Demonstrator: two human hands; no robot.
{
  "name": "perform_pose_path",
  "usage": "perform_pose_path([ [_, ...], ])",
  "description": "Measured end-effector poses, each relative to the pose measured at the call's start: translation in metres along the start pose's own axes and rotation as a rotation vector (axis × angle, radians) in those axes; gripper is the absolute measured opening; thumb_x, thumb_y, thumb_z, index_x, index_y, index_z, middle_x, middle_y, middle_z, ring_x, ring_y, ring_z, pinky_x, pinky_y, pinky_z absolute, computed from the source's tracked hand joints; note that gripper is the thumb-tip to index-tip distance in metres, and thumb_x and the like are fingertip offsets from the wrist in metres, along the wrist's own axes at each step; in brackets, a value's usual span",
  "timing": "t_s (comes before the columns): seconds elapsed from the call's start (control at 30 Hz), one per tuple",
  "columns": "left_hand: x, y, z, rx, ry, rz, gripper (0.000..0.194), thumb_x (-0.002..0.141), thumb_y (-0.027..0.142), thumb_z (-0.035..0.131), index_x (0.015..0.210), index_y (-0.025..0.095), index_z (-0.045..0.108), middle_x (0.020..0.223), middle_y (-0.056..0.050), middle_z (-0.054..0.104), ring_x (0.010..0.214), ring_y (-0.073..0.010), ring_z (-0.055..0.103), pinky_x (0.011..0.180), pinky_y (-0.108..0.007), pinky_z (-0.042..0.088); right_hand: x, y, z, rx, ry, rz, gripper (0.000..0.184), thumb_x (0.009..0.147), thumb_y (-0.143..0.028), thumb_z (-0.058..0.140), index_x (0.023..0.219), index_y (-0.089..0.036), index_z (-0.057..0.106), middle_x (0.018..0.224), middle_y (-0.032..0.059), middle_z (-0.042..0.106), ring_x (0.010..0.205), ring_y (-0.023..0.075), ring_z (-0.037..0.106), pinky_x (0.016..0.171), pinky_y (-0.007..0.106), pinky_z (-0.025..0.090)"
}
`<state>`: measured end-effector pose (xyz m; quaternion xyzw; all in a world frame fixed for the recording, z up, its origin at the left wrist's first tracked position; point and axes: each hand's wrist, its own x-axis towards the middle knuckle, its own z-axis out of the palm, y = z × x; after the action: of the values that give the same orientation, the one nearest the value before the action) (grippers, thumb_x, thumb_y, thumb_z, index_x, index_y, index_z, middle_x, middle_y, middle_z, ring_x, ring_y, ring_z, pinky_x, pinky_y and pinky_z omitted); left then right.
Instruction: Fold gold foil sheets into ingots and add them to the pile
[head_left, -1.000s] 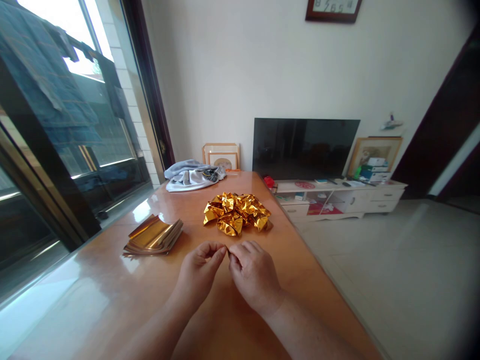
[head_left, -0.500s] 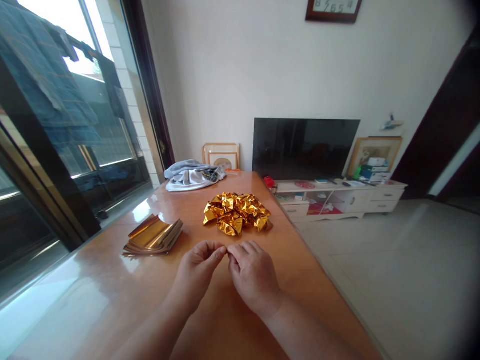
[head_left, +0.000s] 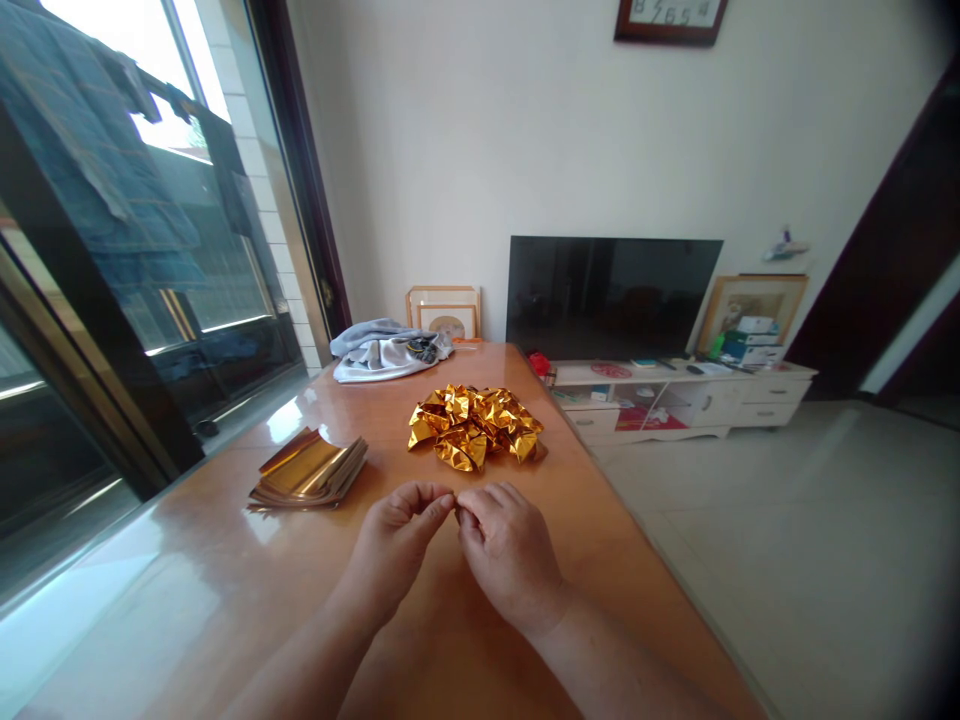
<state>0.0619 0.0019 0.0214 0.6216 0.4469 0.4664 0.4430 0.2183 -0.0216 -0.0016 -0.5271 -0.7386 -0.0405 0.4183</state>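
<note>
While it gleams, foil heap (head_left: 471,428), crumpled, golden

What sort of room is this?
Probably a living room in a home: there's a big TV, a low white cabinet beside it, and framed pictures leaning against the wall.

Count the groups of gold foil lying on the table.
2: the foil stack, to the left of the left hand, and the crumpled foil heap, beyond the left hand and the right hand. The hands could hide more.
</note>
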Motion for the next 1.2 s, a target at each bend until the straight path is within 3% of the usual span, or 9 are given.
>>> perform_pose_path([
  [0.4, -0.001, 0.002, 0.000, 0.212, 0.054, 0.116, 0.019, 0.084, 0.036, 0.062, 0.082, 0.019, 0.069, 0.078, -0.002, 0.071, 0.077, -0.0192, 0.064, 0.072, -0.027, 0.048, 0.001, 0.000, 0.003, 0.168, 0.018, 0.037, 0.016, 0.086, -0.007, 0.059, 0.082, -0.022, 0.062, 0.077, 0.0003, 0.064, 0.078, 0.0174, 0.057, 0.070, 0.027, 0.041],
  [0.53, -0.001, -0.003, 0.002, 0.372, 0.094, 0.190, 0.013, 0.083, 0.030, 0.058, 0.078, 0.020, 0.064, 0.073, 0.000, 0.067, 0.070, -0.0178, 0.061, 0.068, -0.027, 0.045, 0.000, -0.003, 0.002, 0.115, -0.006, -0.005, 0.015, 0.088, -0.009, 0.058, 0.083, -0.022, 0.063, 0.079, 0.0010, 0.065, 0.079, 0.0182, 0.058, 0.071, 0.029, 0.040],
  [0.77, -0.002, -0.011, 0.002, 0.638, 0.177, 0.323, 0.010, 0.089, 0.031, 0.055, 0.084, 0.022, 0.059, 0.084, -0.002, 0.066, 0.081, -0.0204, 0.060, 0.074, -0.030, 0.042, 0.000, -0.008, -0.001, -0.026, -0.061, -0.075, 0.015, 0.085, -0.007, 0.059, 0.084, -0.022, 0.061, 0.082, 0.0021, 0.065, 0.083, 0.0206, 0.057, 0.072, 0.033, 0.038],
  [0.97, -0.002, -0.012, 0.003, 0.600, 0.151, 0.347, 0.013, 0.093, 0.033, 0.053, 0.090, 0.023, 0.061, 0.088, -0.002, 0.067, 0.083, -0.0203, 0.061, 0.076, -0.030, 0.043, 0.000, -0.007, -0.001, -0.031, -0.038, -0.051, 0.012, 0.089, -0.010, 0.057, 0.086, -0.022, 0.061, 0.083, 0.0026, 0.065, 0.083, 0.0206, 0.057, 0.073, 0.033, 0.039],
  [1.2, -0.004, -0.009, 0.004, 0.518, 0.192, 0.320, 0.014, 0.087, 0.031, 0.059, 0.097, 0.023, 0.064, 0.088, -0.002, 0.069, 0.083, -0.0204, 0.064, 0.077, -0.029, 0.046, -0.001, -0.008, -0.003, -0.013, -0.042, -0.055, 0.013, 0.087, -0.009, 0.058, 0.083, -0.022, 0.060, 0.081, 0.0022, 0.064, 0.081, 0.0203, 0.057, 0.071, 0.032, 0.040],
])
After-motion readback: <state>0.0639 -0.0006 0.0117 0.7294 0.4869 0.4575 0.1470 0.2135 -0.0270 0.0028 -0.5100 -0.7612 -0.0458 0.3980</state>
